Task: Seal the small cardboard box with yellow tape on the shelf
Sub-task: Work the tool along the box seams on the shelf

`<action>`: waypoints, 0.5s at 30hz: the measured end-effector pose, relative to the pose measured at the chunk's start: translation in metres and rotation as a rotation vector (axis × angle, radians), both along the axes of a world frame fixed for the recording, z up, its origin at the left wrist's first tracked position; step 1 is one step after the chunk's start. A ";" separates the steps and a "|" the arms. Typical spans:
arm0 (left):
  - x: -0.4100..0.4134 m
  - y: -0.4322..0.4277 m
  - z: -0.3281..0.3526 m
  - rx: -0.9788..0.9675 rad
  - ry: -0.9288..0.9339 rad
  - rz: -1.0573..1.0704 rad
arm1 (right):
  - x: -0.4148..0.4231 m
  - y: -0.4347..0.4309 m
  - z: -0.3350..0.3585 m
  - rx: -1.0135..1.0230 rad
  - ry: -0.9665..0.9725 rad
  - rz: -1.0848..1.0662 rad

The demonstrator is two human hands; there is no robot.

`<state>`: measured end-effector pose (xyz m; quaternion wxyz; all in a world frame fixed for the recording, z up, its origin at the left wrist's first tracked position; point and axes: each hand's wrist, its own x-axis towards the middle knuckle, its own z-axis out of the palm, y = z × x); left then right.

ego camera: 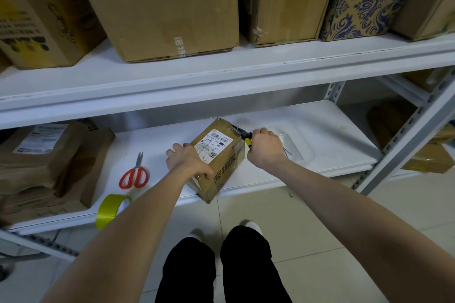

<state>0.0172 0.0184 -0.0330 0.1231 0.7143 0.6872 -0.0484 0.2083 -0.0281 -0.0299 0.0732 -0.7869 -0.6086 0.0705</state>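
We reach both arms down to the lower shelf (320, 135), where the box (222, 174) sits at the front edge. Our left hand (187, 158) clasps its left side, fingers curled round it. Our right hand (264, 147) is a fist, fingers wrapped round a cutter (246, 139) whose blade points at the box's far edge. The tape (112, 209) stands further left.

Left hand (189, 160) on box (225, 167) (cutter (243, 134) in right hand (264, 147))
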 end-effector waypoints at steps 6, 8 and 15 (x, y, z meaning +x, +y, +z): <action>0.004 -0.002 0.001 0.008 0.031 -0.008 | 0.004 0.001 -0.005 -0.035 0.471 -0.184; 0.005 -0.003 0.001 0.010 0.039 -0.012 | 0.004 0.002 -0.007 -0.037 0.529 -0.201; 0.004 -0.002 0.004 -0.006 0.038 -0.007 | 0.005 -0.004 -0.008 0.050 0.024 -0.011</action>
